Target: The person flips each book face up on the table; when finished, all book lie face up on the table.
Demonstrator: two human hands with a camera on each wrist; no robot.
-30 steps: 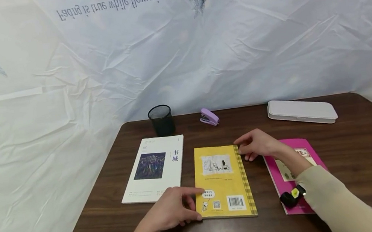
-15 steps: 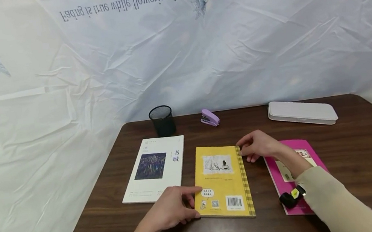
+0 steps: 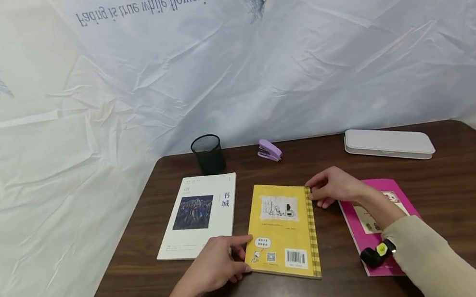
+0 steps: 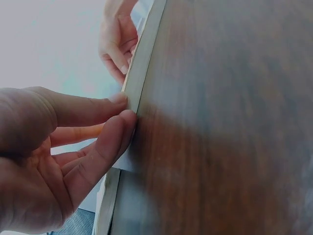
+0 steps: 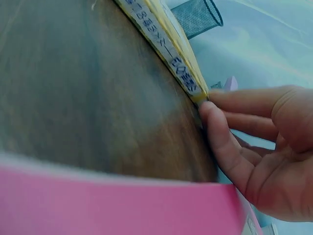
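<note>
Near the front middle of a dark brown wood-grain table (image 3: 451, 184), a yellow paperback (image 3: 283, 231): flat, rectangular, matte cover, a pale drawing panel near the far end, a barcode and small code square at the near end, a checked band down the right-hand spine edge. Lying slightly turned, near end swung a little to the right. In the right wrist view, printed lettering along the spine (image 5: 168, 49); in the left wrist view, only a thin pale page edge (image 4: 139, 68) against the wood. Left hand (image 3: 217, 267) at the near left corner, palm down, wrist low over the table, fingers (image 4: 105, 142) loosely curved with thumb and forefinger pinching the corner of the cover. Right hand (image 3: 333, 187) at the far right corner, knuckles raised, fingers (image 5: 220, 137) bent and closed on the top of the spine, thumb on the underside; a cream sleeve (image 3: 432, 258) and a small black and yellow wrist device (image 3: 377, 252) behind it. Under that forearm, a glossy pink booklet (image 3: 376, 245), flat on the table, just right of the yellow paperback and apart from it. To the left, a white magazine (image 3: 199, 215) with a dark square picture, close beside the yellow paperback. Along the back edge, a black wire-mesh pen cup (image 3: 208, 154), a small lilac stapler (image 3: 268, 150), and a smooth white rounded case (image 3: 387, 142). Behind everything, a creased white sheet (image 3: 86, 111) with mirrored lettering.
</note>
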